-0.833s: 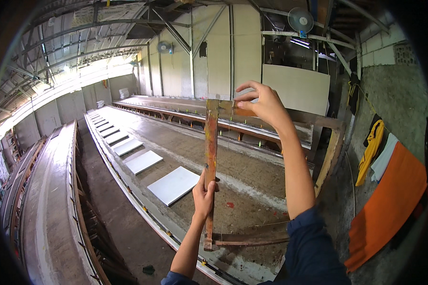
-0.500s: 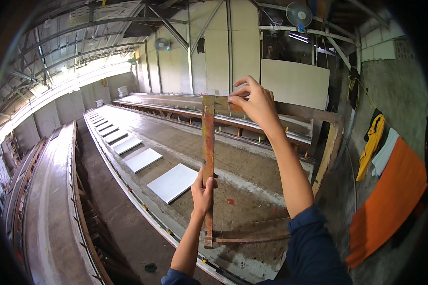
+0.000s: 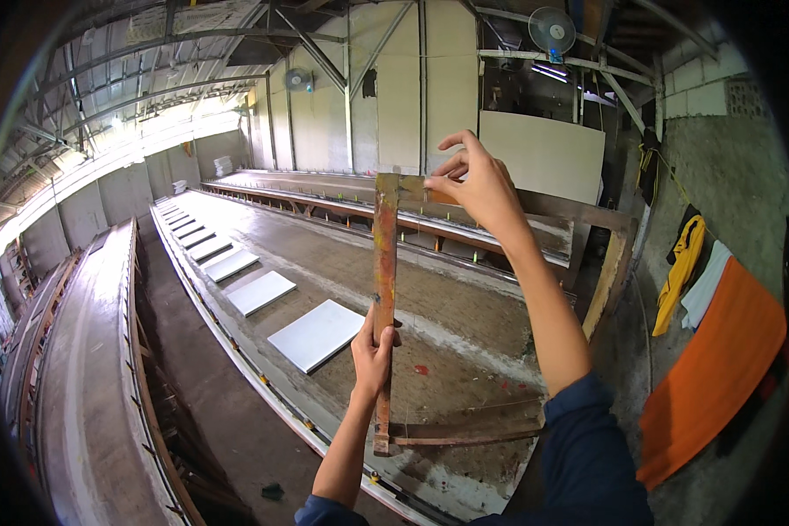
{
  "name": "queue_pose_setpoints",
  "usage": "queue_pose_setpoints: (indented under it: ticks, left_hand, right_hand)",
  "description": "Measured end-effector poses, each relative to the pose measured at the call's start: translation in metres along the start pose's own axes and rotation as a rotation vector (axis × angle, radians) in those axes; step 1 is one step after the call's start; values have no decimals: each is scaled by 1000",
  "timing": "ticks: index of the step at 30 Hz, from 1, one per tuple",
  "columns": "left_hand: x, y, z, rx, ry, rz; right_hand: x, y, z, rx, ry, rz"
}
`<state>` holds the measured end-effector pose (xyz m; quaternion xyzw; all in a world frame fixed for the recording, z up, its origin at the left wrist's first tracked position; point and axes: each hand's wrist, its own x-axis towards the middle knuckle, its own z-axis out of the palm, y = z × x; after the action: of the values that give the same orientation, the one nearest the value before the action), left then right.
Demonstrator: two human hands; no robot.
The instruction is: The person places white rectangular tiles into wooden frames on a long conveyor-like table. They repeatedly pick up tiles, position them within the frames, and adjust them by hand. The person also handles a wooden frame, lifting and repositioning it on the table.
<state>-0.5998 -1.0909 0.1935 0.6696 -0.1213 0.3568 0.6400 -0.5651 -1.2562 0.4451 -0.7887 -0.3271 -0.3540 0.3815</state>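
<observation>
A paint-stained wooden frame (image 3: 384,254) stands upright in front of me, its middle see-through; I cannot tell whether mesh spans it. My left hand (image 3: 373,351) is wrapped round its left side bar, below mid-height. At the top bar, near the upper left corner, my right hand (image 3: 473,180) pinches thumb and forefinger together, with the other fingers curled above. Whatever lies in that pinch is too small to make out. Behind the frame, flat white panels (image 3: 316,336) lie in a row along a long table (image 3: 324,254).
Another long table (image 3: 79,351) runs along the left, across a dark aisle (image 3: 210,386). A further table (image 3: 342,206) with pegs along its edge lies beyond. Orange cloth (image 3: 719,359) and a yellow cloth (image 3: 678,272) hang at the right wall. Two fans (image 3: 551,31) are mounted high up.
My right hand has shifted very slightly to the right along the top bar, still pinched. The left hand keeps its hold on the frame. The whole view has moved a little.
</observation>
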Motion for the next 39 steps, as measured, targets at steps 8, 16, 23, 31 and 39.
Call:
queue_pose_setpoints:
  ticks: [8, 16, 23, 31, 39]
  left_hand:
    - [-1, -3, 8, 12, -66, 2]
    - [-70, -81, 0, 139, 99, -62]
    - [-60, -82, -10, 144, 9, -230]
    - [11, -26, -22, 190, -233, -241]
    - [38, -31, -69, 358, -522, -444]
  right_hand:
    - [-60, 50, 4, -562, 471, -257]
    - [-264, 214, -81, -452, 448, 426]
    - [-334, 248, -27, -164, 246, 840]
    - [-318, 203, -59, 4, 264, 803]
    - [-317, 192, -21, 290, 71, 1101]
